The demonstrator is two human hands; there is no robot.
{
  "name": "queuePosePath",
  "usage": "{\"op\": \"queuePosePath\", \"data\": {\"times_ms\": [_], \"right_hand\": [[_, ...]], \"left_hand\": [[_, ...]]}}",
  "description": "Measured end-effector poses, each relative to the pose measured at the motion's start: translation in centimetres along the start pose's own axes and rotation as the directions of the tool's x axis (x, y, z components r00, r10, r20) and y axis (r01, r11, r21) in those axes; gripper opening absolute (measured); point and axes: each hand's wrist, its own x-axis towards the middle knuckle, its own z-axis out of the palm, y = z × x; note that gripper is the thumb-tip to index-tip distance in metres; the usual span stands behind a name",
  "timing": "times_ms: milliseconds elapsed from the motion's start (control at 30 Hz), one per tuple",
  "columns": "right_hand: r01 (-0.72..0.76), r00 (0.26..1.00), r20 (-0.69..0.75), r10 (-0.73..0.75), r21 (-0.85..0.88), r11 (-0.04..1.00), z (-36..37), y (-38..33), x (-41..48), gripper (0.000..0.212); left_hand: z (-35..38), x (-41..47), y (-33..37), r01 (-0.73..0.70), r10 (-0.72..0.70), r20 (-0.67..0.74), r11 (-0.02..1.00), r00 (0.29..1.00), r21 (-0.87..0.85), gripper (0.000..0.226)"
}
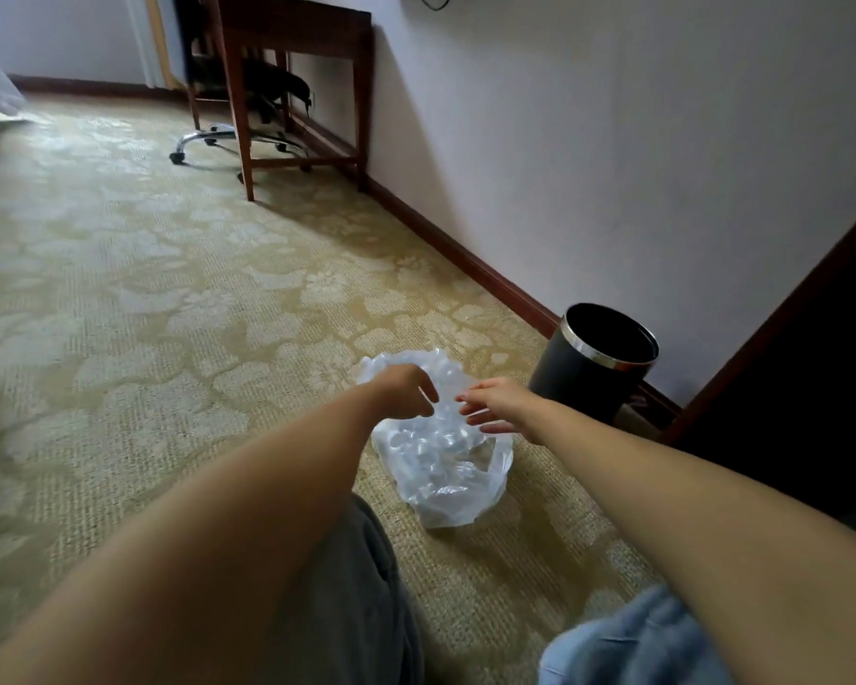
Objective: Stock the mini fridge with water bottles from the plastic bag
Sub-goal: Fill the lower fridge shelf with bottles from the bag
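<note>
Clear plastic bag (pixel 458 491) of water bottles (pixel 428 444) sits on the carpet (pixel 169 338) right beside the black wastebasket (pixel 589 383). We've got our left hand (pixel 406 390) loosely bent and our right hand (pixel 497 405) spread above it, neither gripping anything.

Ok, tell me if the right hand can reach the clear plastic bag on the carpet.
Probably yes: the right hand reaches open just over the clear plastic bag, with nothing between them.

No text, label or number can be read anywhere (bag contents blurred).
</note>
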Motion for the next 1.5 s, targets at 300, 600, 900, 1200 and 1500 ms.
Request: {"op": "queuePosePath", "data": {"times_ms": [300, 600, 900, 1200, 1500], "right_hand": [[-0.201, 0.977, -0.084, 0.197, -0.047, 0.978, -3.0, 6.3, 3.5, 0.023], [-0.354, 0.935, -0.029, 0.353, -0.018, 0.935, -1.5, 11.1, 9.4, 0.029], [-0.314, 0.948, -0.132, 0.289, -0.236, 0.920, -1.4, 14.7, 20.0, 0.031], [-0.023, 0.989, 0.085, 0.118, -0.711, 0.702, 4.0, 21.0, 27.1, 0.038], [-0.085, 0.976, -0.219, -0.005, -0.398, 0.913, 3.7, 21.5, 27.2, 0.047]], "left_hand": [[5.2, 4.8, 2.4, -0.170, 0.081, 0.255, 0.921, 0.964, 0.351, 0.038], [10.4, 11.3, -0.4, -0.213, -0.008, 0.378, 0.816, 0.926, 0.537, 0.049], [15.0, 19.6, -2.3, -0.242, 0.022, 0.382, 0.807, 0.924, 0.538, 0.044], [19.7, 24.2, -8.8, -0.512, 0.498, 0.209, 0.612, 0.842, 0.603, 0.043], [19.5, 24.2, -11.9, -0.462, 0.553, 0.076, 0.602, 0.829, 0.651, 0.063]]}}
